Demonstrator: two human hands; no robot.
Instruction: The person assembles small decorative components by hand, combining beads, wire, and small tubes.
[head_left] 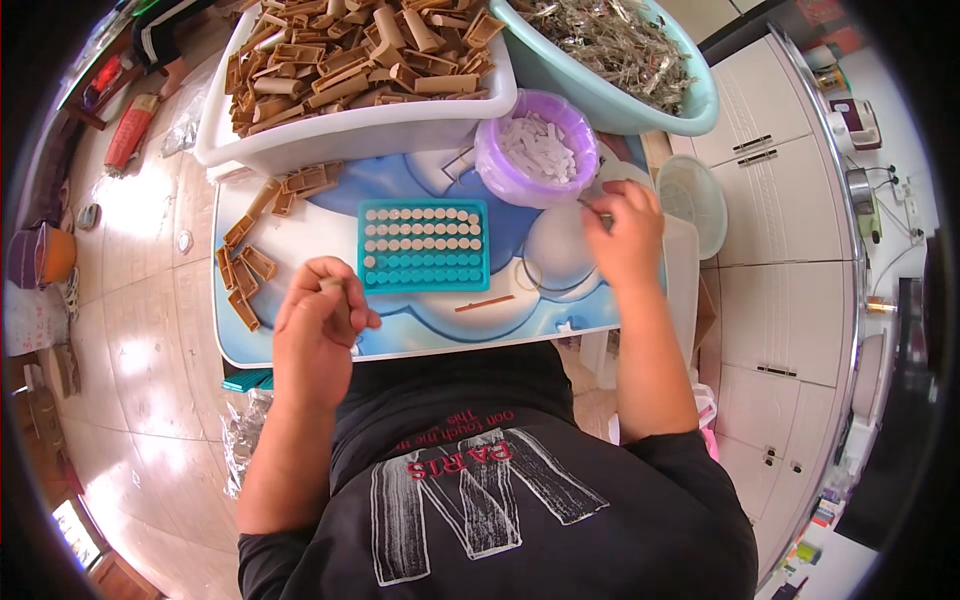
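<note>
Brown pc (341, 318) in L hand (318, 308) part-hidden; item (592, 208) in R hand (628, 228) too small to ID.

The hands (306, 325) hold a tan piece (341, 311) (partly hidden) and slim dark item (593, 208).

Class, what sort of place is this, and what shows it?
Probably a home, perhaps its kitchen, doubling as a small workspace: white cabinets line the right side, and a white tub heaped with brown pieces stands beyond a teal tray.

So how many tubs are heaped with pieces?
3: the white tub of brown pieces at back left, the pale blue tub of shiny strips at back right, and the purple tub of white pieces nearer you, roughly between them. More may be hidden.
</note>
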